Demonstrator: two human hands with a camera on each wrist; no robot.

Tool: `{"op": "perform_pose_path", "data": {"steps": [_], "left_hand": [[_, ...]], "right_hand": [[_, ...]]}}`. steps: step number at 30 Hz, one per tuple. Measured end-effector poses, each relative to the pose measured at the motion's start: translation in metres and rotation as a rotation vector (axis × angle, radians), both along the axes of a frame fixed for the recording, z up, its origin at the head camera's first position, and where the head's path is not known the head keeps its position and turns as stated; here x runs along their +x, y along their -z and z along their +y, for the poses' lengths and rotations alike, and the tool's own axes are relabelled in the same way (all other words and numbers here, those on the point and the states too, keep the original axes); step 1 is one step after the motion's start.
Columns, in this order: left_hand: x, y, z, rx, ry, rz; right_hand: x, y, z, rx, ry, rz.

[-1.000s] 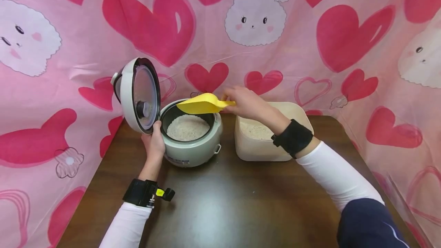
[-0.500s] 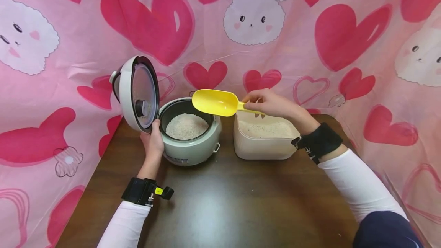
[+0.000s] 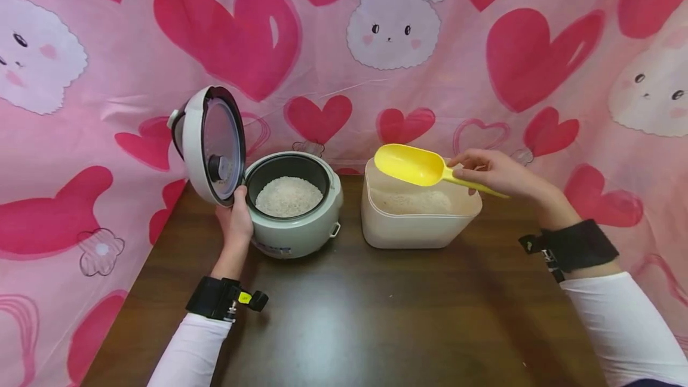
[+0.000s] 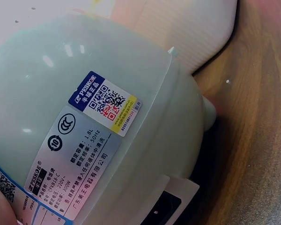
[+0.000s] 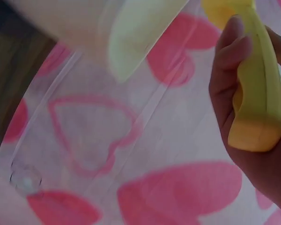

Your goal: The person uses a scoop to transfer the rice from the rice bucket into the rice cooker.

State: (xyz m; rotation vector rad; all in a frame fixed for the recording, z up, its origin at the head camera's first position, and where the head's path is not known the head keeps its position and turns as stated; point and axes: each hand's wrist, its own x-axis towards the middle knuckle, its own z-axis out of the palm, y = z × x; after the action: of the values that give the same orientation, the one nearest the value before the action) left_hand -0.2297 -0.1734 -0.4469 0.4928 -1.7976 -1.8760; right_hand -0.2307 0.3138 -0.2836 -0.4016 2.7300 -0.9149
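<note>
My left hand (image 3: 235,223) grips the lower edge of the raised lid (image 3: 196,148) of a pale green rice cooker (image 3: 292,240), its thumb at the rim. White rice (image 3: 289,196) lies heaped in the cooker's dark inner pot. My right hand (image 3: 491,169) pinches the handle of a yellow scoop (image 3: 411,164), whose bowl hangs over a cream bin (image 3: 408,233) and shows nothing in it. More grain (image 3: 416,202) lies in the bin. The left wrist view shows the cooker's labels (image 4: 75,161); in the right wrist view, fingers (image 5: 229,56) wrap the scoop's handle (image 5: 260,93).
Cooker and bin stand side by side, slightly apart, near the back of a dark wooden table (image 3: 344,315). Behind them hangs a pink cloth (image 3: 333,34) printed with hearts and rabbits. A small white speck lies on the tabletop.
My right hand has carried the scoop rightward from above the cooker to above the bin, and the scoop's bowl has turned to show its inside. The left hand stays on the lid.
</note>
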Motion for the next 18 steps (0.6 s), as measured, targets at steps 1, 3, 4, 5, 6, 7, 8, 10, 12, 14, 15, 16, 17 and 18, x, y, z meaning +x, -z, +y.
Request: {"op": "perform_pose_path", "data": {"steps": [1, 3, 4, 5, 6, 7, 8, 10, 12, 14, 15, 16, 17, 18], "left_hand": [[0.000, 0.000, 0.000, -0.001, -0.002, -0.005], [0.000, 0.000, 0.001, -0.002, -0.006, -0.012], [0.000, 0.000, 0.001, -0.005, -0.008, -0.013], [-0.001, 0.000, 0.001, -0.008, -0.011, -0.012], [-0.001, 0.000, 0.001, -0.012, -0.013, -0.011], [-0.001, 0.000, 0.000, -0.018, -0.015, -0.006], [-0.001, 0.000, -0.001, -0.021, -0.014, -0.002], [-0.001, -0.001, -0.001, -0.025, -0.010, 0.002], [-0.001, -0.001, -0.002, -0.023, -0.001, -0.004], [0.000, -0.001, -0.002, -0.016, 0.008, -0.011], [0.000, -0.001, -0.001, -0.012, 0.011, -0.015], [0.000, -0.001, -0.001, -0.010, 0.012, -0.016], [0.000, -0.001, -0.001, -0.010, 0.012, -0.015], [0.000, 0.000, -0.001, -0.014, 0.008, -0.013]], "right_hand": [[0.002, 0.000, 0.006, 0.014, 0.013, -0.001], [0.006, -0.001, 0.015, 0.058, 0.029, 0.006], [0.008, -0.002, 0.018, 0.083, 0.029, 0.015], [0.009, -0.003, 0.020, 0.113, 0.026, 0.027], [0.010, -0.004, 0.021, 0.148, 0.021, 0.042], [0.010, -0.005, 0.022, 0.177, 0.014, 0.051], [0.010, -0.005, 0.021, 0.216, 0.002, 0.069], [0.009, -0.004, 0.018, 0.288, -0.026, 0.103], [0.009, -0.002, 0.013, 0.334, -0.038, 0.118], [0.009, 0.000, 0.009, 0.376, -0.041, 0.130], [0.009, 0.001, 0.006, 0.389, -0.035, 0.131], [0.009, 0.002, 0.003, 0.400, -0.029, 0.131], [0.009, 0.003, 0.001, 0.413, -0.017, 0.133], [0.008, 0.004, -0.002, 0.434, -0.010, 0.140]]}}
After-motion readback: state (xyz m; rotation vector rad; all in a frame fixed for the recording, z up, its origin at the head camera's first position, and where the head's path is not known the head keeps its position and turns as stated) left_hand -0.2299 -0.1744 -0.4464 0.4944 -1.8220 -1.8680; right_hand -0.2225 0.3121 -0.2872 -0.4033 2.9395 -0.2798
